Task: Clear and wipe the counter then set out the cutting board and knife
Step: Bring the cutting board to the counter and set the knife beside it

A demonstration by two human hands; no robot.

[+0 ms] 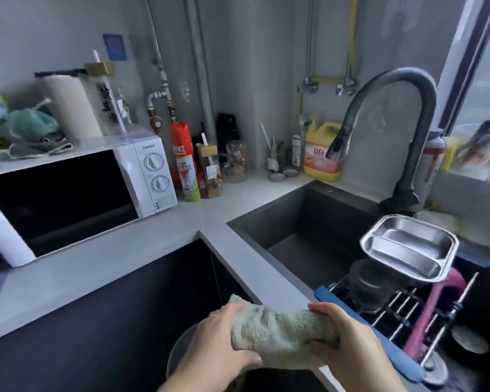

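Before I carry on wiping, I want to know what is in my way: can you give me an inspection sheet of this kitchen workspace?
Surface: pale grey L-shaped counter, bare in its middle stretch.
Job's things: bunched pale green terry cloth held in both hands; cutting board and knife, nothing seen.
Clutter: white microwave, red spray can, yellow detergent jug along the wall; divided steel tray on the rack over the dark sink.
Grippers: left hand and right hand, fingers closed on the cloth.
Cables: nothing seen.
Surroundings: black arched faucet, wall pipes, window at right.
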